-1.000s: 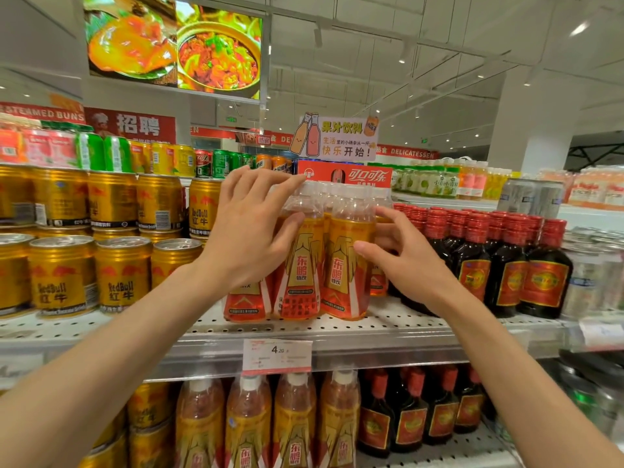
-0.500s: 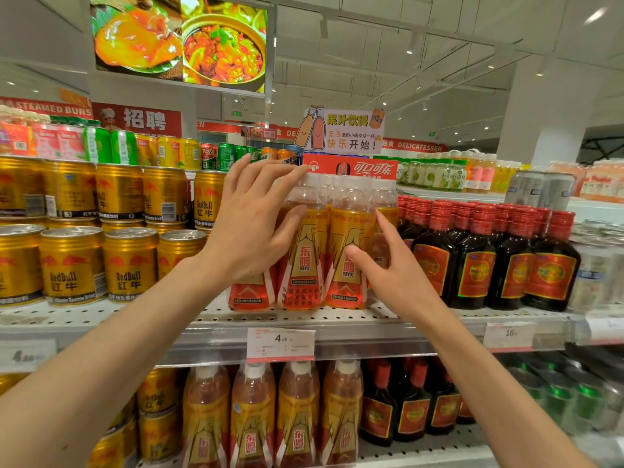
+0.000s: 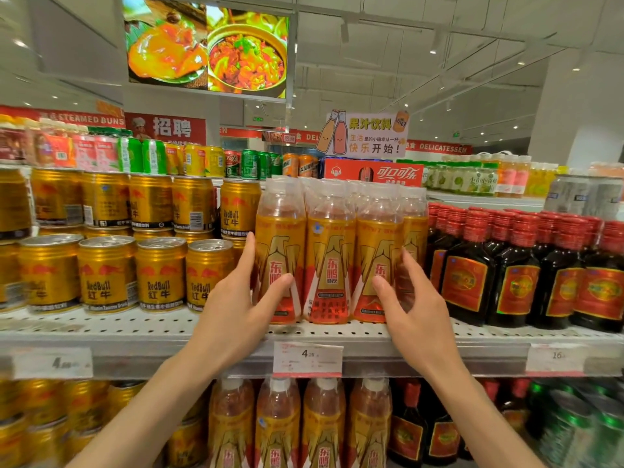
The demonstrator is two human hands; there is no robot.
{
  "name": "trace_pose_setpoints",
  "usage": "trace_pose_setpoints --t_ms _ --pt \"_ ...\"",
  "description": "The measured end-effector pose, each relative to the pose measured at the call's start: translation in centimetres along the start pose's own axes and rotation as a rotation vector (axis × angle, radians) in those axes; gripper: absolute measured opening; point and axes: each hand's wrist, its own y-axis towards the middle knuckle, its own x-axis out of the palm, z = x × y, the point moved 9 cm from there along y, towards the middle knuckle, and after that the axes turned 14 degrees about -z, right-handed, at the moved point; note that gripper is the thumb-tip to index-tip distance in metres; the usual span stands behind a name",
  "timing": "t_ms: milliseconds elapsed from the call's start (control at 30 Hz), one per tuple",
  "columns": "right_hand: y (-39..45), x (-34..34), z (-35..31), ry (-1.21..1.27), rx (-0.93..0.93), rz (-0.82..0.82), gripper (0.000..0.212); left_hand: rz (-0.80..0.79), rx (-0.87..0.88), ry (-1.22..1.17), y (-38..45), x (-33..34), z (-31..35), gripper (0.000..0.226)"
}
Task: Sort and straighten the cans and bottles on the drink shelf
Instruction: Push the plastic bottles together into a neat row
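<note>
While both my arms reach up to the shelf, my left hand wraps the leftmost orange bottle of the front row, thumb across its label and fingers behind its left side. My right hand clasps the third orange bottle, thumb on its label, fingers curled round its right side. A middle bottle stands upright between them, untouched. All three stand at the shelf's front edge, above the price tag. Gold cans sit to the left, dark red-capped bottles to the right.
</note>
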Motion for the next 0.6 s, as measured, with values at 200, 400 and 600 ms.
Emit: trace_pose_setpoints --t_ms 200,400,600 --pt "-0.4 0.4 -0.4 -0.141 -0.004 0.048 0.072 0.034 0.001 0.059 -0.2 0.1 0.5 0.089" --pt "-1.1 1.1 -0.5 -0.354 0.035 0.098 0.073 0.062 0.016 0.136 -0.5 0.4 0.3 0.088" --pt "-1.1 1.3 -0.8 -0.447 0.051 0.104 0.081 0.152 0.083 0.18 -0.5 0.2 0.4 0.086"
